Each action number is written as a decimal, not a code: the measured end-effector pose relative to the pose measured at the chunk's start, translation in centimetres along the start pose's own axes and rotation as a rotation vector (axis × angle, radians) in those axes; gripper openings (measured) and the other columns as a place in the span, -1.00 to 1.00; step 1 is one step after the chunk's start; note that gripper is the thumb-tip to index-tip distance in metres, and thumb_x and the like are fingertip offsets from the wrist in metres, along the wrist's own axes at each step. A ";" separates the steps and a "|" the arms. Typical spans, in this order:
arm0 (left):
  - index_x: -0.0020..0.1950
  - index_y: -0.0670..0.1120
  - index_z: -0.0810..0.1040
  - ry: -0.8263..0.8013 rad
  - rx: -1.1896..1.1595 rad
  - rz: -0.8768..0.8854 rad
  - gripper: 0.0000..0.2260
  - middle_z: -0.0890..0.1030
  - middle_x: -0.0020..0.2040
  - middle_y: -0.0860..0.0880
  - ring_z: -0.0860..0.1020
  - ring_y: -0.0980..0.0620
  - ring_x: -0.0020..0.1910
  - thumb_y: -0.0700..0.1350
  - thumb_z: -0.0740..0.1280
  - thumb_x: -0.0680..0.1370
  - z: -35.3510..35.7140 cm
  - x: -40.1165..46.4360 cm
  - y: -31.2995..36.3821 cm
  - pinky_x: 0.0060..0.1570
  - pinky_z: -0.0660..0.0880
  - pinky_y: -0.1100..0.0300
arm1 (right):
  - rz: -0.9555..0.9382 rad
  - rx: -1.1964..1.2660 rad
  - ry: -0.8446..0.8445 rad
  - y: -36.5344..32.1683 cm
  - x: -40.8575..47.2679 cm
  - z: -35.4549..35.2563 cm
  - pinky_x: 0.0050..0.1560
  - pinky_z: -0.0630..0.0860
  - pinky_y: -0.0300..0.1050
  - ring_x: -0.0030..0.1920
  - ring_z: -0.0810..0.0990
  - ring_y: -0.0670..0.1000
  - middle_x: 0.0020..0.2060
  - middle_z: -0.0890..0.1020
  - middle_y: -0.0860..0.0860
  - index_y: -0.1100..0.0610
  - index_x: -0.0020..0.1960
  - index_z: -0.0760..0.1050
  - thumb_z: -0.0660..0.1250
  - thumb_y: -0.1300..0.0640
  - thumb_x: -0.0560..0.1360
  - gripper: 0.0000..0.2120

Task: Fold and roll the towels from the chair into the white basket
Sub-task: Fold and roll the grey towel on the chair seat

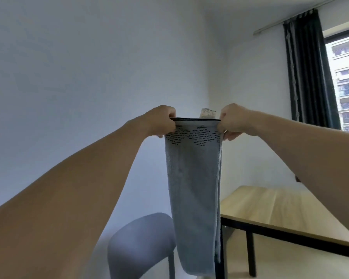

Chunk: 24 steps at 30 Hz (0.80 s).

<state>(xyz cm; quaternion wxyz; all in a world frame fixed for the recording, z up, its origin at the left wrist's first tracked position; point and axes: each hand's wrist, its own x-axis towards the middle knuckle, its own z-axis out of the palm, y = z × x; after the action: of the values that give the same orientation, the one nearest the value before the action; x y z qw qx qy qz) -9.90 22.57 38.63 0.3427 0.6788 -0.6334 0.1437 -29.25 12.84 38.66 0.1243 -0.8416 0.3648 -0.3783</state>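
With both arms raised, I see my left hand [163, 120] and right hand [233, 121] each clenched on a top corner of the blue towel [193, 190], which hangs lengthwise, above the grey chair [141, 244] and beside the wooden surface [274, 210].

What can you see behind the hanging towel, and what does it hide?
Behind the towel: a white wall, a grey chair lower left, and a table to the right. It covers the chair's right edge and the table's near corner.
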 end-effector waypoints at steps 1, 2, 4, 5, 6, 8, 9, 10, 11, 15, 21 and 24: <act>-0.05 -0.14 0.50 -0.110 -0.091 -0.060 -0.92 0.61 -0.08 -0.10 0.61 -0.05 -0.13 -0.27 0.29 0.48 0.2 -1.4 0.3 -0.17 0.60 0.13 | 0.047 -0.008 -0.130 0.1 -1.4 -0.1 -0.09 0.62 0.03 -0.24 0.66 0.13 -0.20 0.65 0.20 0.26 -0.13 0.45 0.27 0.39 0.47 -0.93; -0.02 -0.15 0.52 -0.218 -0.157 -0.115 -0.91 0.63 -0.05 -0.13 0.64 -0.06 -0.08 -0.28 0.31 0.49 0.6 -2.8 0.4 -0.09 0.63 0.10 | 0.094 -0.046 -0.265 0.4 -2.8 -0.1 -0.06 0.63 0.02 -0.20 0.67 0.11 -0.15 0.67 0.19 0.26 -0.08 0.48 0.28 0.37 0.48 -0.94; 0.05 -0.18 0.54 -0.428 -0.230 -0.213 -0.86 0.65 0.03 -0.17 0.65 -0.11 0.01 -0.31 0.33 0.51 2.1 -5.8 0.2 0.03 0.61 0.01 | 0.184 -0.133 -0.515 1.5 -5.5 0.7 0.04 0.61 0.05 -0.09 0.68 0.12 -0.02 0.67 0.17 0.25 0.00 0.54 0.29 0.35 0.51 -0.90; 0.10 -0.19 0.54 -0.543 -0.260 -0.268 -0.83 0.64 0.08 -0.19 0.64 -0.13 0.05 -0.31 0.33 0.52 3.1 -7.3 -0.1 0.09 0.59 -0.03 | 0.225 -0.161 -0.616 2.1 -6.8 1.5 0.09 0.59 0.07 -0.05 0.68 0.12 0.02 0.67 0.16 0.24 0.02 0.55 0.29 0.35 0.52 -0.88; 0.15 -0.18 0.53 -0.660 -0.290 -0.323 -0.80 0.63 0.12 -0.20 0.63 -0.15 0.09 -0.32 0.32 0.53 4.3 -8.8 -0.4 0.14 0.56 -0.06 | 0.257 -0.192 -0.698 2.9 -8.1 2.6 0.12 0.57 0.09 -0.04 0.68 0.11 0.04 0.66 0.14 0.22 0.05 0.55 0.29 0.35 0.52 -0.86; 0.22 -0.17 0.52 -0.865 -0.340 -0.413 -0.75 0.61 0.18 -0.21 0.60 -0.18 0.15 -0.31 0.30 0.55 7.1 -11.7 -1.4 0.21 0.51 -0.08 | 0.297 -0.271 -0.820 4.8 -10.3 5.5 0.15 0.56 0.07 -0.02 0.67 0.08 0.05 0.66 0.10 0.20 0.11 0.54 0.30 0.32 0.53 -0.83; 0.25 -0.16 0.51 -0.943 -0.357 -0.447 -0.74 0.60 0.20 -0.22 0.59 -0.19 0.17 -0.30 0.29 0.56 8.7 -13.0 -2.0 0.23 0.49 -0.09 | 0.315 -0.308 -0.870 5.9 -11.4 7.2 0.16 0.55 0.05 -0.01 0.66 0.06 0.07 0.65 0.08 0.20 0.15 0.53 0.31 0.30 0.52 -0.79; 0.27 -0.16 0.49 -1.012 -0.367 -0.477 -0.72 0.59 0.21 -0.23 0.58 -0.19 0.18 -0.28 0.28 0.57 10.4 -14.3 -2.5 0.25 0.47 -0.09 | 0.339 -0.334 -0.922 7.1 -12.5 9.0 0.19 0.54 0.05 0.01 0.66 0.04 0.09 0.64 0.07 0.20 0.20 0.51 0.32 0.28 0.52 -0.75; 0.30 -0.15 0.48 -1.079 -0.367 -0.502 -0.71 0.58 0.23 -0.23 0.58 -0.19 0.18 -0.26 0.28 0.58 12.2 -15.8 -3.2 0.26 0.47 -0.09 | 0.367 -0.353 -0.980 8.3 -13.7 10.9 0.22 0.52 0.06 0.03 0.65 0.04 0.10 0.64 0.07 0.20 0.25 0.49 0.32 0.27 0.52 -0.70; 0.38 -0.16 0.42 -1.304 -0.360 -0.605 -0.64 0.54 0.28 -0.24 0.56 -0.18 0.17 -0.12 0.29 0.60 20.2 -21.7 -6.3 0.18 0.51 -0.03 | 0.438 -0.443 -1.176 13.3 -18.3 18.4 0.25 0.49 0.08 0.12 0.63 0.04 0.18 0.62 0.08 0.19 0.35 0.42 0.31 0.23 0.53 -0.61; 0.44 -0.16 0.34 -1.514 -0.476 -0.824 -0.62 0.48 0.34 -0.27 0.47 -0.26 0.31 -0.06 0.14 0.65 30.3 -29.3 -11.2 0.25 0.44 -0.08 | 0.628 -0.330 -1.328 19.1 -23.4 27.9 0.17 0.45 -0.01 0.30 0.52 0.13 0.33 0.48 0.22 0.30 0.44 0.26 0.19 0.24 0.61 -0.58; 0.39 -0.06 0.39 -1.369 -0.461 -0.842 -0.69 0.54 0.29 -0.22 0.55 -0.21 0.21 -0.13 0.08 0.67 32.5 -29.7 -13.5 0.29 0.42 -0.13 | 0.676 -0.248 -1.320 20.2 -22.8 30.7 0.15 0.46 -0.01 0.25 0.54 0.15 0.30 0.50 0.23 0.32 0.41 0.29 0.14 0.24 0.62 -0.62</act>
<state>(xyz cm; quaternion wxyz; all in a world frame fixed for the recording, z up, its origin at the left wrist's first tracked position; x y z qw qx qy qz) -9.40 23.64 -7.42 0.0373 0.7090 -0.4084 -0.5737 -27.61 12.70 -4.58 0.3310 -0.7435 0.4930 0.3075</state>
